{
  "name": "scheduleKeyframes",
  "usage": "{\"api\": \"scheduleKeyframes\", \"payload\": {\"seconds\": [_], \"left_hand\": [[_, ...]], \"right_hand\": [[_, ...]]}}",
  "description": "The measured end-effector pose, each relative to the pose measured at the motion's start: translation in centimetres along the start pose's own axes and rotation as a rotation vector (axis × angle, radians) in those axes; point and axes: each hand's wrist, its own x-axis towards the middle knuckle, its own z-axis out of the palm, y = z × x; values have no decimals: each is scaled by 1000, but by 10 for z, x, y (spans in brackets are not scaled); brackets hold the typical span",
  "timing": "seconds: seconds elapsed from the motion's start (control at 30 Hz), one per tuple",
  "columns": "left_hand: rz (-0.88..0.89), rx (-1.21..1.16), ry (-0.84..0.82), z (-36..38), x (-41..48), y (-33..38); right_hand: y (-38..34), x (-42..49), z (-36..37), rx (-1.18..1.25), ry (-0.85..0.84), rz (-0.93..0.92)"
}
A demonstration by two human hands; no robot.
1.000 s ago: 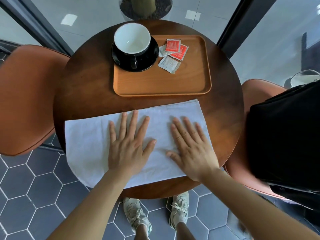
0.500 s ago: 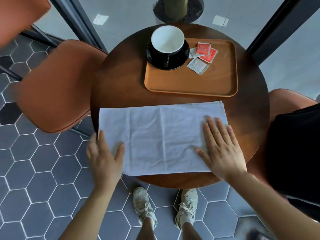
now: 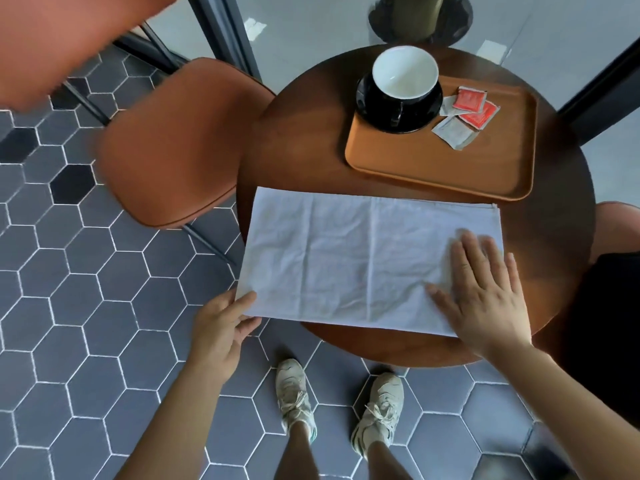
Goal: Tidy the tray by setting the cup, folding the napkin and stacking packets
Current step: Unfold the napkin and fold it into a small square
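Step in hand, as judged: fold the napkin (image 3: 346,265) across its length.

1. Grip. The left hand (image 3: 218,330) pinches the napkin's near left corner, thumb on top and curled fingers (image 3: 247,325) beneath. This corner hangs past the edge of the table (image 3: 294,150), so nothing supports it below the fingers.
2. Anchor. The right hand (image 3: 485,299) lies flat on the napkin's right end, fingers straight and slightly spread, holding nothing. Layered edges show just beyond its fingertips.
3. Procedure. Maintain right-palm pressure so the cloth does not slide. Lift the pinched corner and carry it toward the right fingertips. The far left corner is ungripped and may lag; take it up as well or square it afterward. Align edges before pressing the crease.
4. Clearance. The tray (image 3: 433,181) sits just beyond the right fingertips, apart from the napkin. The cup (image 3: 403,72) stands on its saucer (image 3: 398,112) at the tray's far left; the packets (image 3: 467,112) lie loosely overlapped beside it, not yet stacked. Keep the swing low and short of the tray.
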Motion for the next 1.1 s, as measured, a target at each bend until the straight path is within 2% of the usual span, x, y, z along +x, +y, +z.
{"api": "scheduleKeyframes", "payload": {"seconds": [0.17,0.4,0.5,0.6,0.67,0.77,0.83,0.9,1.0,1.1], "left_hand": [[165,127,187,2,-11,4],[318,287,303,18,-27,23],[482,503,374,30,-41,36],[777,791,466,51,-56,47],[910,908,492,65,-64,52],[1025,1027,489,82,-71,52],[1094,1073,482,92,-75,51],[1167,1125,469,101,-78,50],[1244,1160,422,113,-84,48],[1272,1114,367,126,-92,48]], "right_hand": [[-27,2,-1,-4,36,-122],[-25,0,1,64,5,-124],[-39,9,-14,233,108,-133],[-78,33,-42,546,221,-127],[-115,57,-68,789,119,-63],[-169,103,-99,945,-143,-41],[-196,131,-112,922,-293,-30],[-211,151,-115,747,-358,-61],[-210,165,-111,487,-316,-102],[-186,165,-109,482,-222,-95]]}}
